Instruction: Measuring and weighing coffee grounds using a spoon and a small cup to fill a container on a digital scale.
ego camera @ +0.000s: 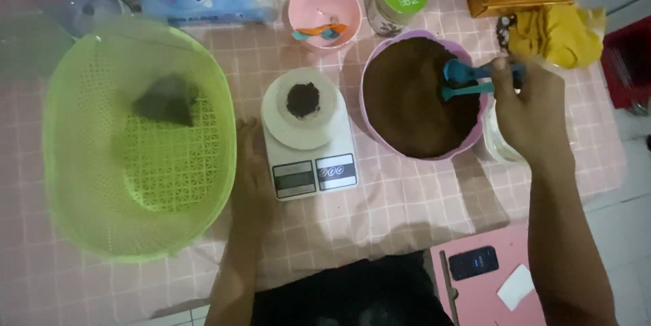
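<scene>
On the pink checked cloth, a green basket lies left of the white scale that the flat, open left hand touches, while the right hand grips teal spoons over the bowl of brown powder.

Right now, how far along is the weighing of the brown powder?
Done: a small heap sits on the scale, and one filled pouch lies in the green basket. In hand: the right hand holds teal spoons over the purple bowl; the left hand rests beside the scale. Left: the bowl remains nearly full.
</scene>
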